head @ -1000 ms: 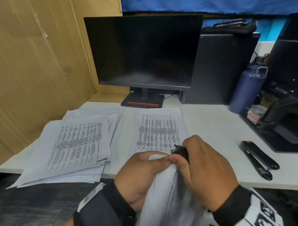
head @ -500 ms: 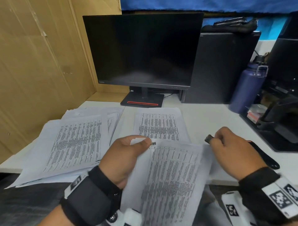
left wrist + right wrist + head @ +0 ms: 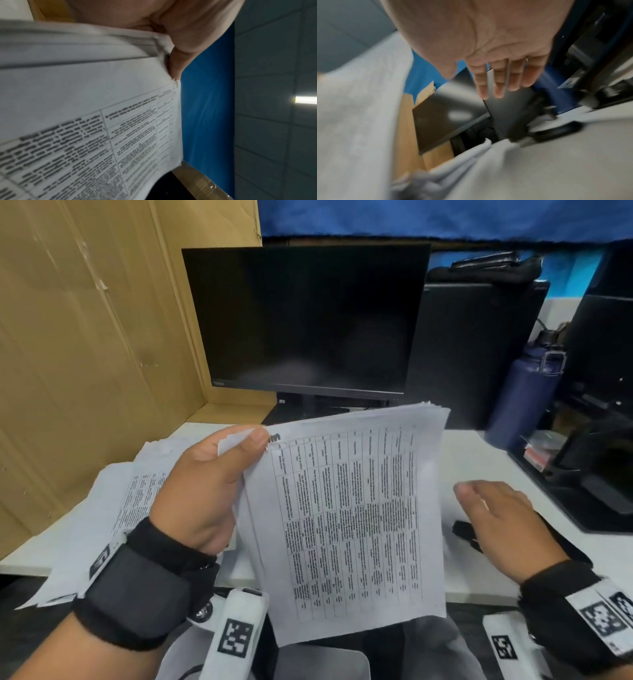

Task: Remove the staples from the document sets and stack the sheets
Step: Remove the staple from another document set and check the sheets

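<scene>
A second ago both hands worked at the corner of the document set (image 3: 346, 522). Now the left hand (image 3: 205, 491) alone pinches that corner and has lifted the sheets upright before the monitor. The right hand (image 3: 503, 525) has let go of the black tool it held half a second ago (fingers now straight, holding nothing) and hovers over the table (image 3: 479, 460) to the right.

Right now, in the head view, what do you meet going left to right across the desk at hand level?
Loose sheets on the desk → left hand → held document set → right hand → black tray at the desk's right edge.
</scene>
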A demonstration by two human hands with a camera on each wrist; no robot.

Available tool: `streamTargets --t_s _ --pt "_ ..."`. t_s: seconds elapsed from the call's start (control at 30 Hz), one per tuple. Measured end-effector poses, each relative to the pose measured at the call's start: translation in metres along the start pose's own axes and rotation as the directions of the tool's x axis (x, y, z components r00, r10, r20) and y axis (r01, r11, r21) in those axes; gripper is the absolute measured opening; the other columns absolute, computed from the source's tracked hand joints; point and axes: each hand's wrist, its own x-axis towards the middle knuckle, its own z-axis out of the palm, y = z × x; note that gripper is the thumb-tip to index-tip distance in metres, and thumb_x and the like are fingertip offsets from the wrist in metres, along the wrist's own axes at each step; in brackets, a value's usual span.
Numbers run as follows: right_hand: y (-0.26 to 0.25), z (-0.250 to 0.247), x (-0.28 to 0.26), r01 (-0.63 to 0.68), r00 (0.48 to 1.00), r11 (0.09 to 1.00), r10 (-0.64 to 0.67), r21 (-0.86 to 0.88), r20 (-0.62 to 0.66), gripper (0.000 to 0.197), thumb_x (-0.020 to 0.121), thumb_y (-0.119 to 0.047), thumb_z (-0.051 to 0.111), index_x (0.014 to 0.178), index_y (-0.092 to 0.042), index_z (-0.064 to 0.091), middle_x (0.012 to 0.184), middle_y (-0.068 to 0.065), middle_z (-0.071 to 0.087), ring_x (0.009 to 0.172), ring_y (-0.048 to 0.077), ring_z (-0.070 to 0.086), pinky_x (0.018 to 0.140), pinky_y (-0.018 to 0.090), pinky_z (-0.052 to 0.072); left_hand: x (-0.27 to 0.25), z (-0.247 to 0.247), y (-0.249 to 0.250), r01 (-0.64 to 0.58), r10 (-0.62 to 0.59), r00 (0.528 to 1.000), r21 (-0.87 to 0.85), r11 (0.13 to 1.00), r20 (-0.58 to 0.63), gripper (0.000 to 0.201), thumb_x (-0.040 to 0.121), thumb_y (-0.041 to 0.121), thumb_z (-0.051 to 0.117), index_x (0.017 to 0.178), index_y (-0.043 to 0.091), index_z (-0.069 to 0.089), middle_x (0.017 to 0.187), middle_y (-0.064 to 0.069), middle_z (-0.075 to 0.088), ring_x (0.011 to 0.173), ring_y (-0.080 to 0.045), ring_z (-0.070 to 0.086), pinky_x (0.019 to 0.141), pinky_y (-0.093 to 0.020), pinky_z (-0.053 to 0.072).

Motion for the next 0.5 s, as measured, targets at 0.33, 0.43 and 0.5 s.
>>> streamTargets --t_s 0.33,0.43,0.5 --pt "-0.076 -0.006 -0.035 0.02 0.995 0.633 -0.091 0.774 0.049 0.021 0.096 -0.004 0.058 0.112 -0.016 0.065 0.106 0.002 0.077 0.098 0.021 0.074 0.094 0.051 0.054 0.02 0.036 0.047 0.014 -0.038 0.982 0.13 0.991 0.187 0.036 0.093 0.028 0.064 0.123 0.008 0.07 0.107 -0.018 0.078 0.095 -0.034 0.076 0.082 -0.048 0.062" --pt "-0.076 -0.015 -0.032 0.004 0.998 0.583 -0.049 0.813 0.03 0.021 0.097 -0.006 0.056 0.112 -0.016 0.068 0.109 0.002 0.077 0.103 0.024 0.073 0.098 0.054 0.051 0.022 0.039 0.05 -0.092 0.063 0.988 0.201 0.975 0.144 0.026 0.094 0.039 0.069 0.116 0.025 0.073 0.116 -0.011 0.076 0.109 -0.034 0.073 0.093 -0.055 0.058" --pt "-0.073 -0.019 -0.029 0.04 0.999 0.59 -0.043 0.807 -0.018 0.018 0.095 -0.019 0.062 0.111 -0.023 0.068 0.112 0.0 0.075 0.107 0.025 0.071 0.098 0.056 0.05 0.021 0.036 0.041 -0.089 0.051 0.985 0.232 0.969 0.165 0.041 0.092 0.041 0.072 0.129 0.025 0.065 0.122 -0.007 0.075 0.113 -0.032 0.072 0.091 -0.051 0.06"
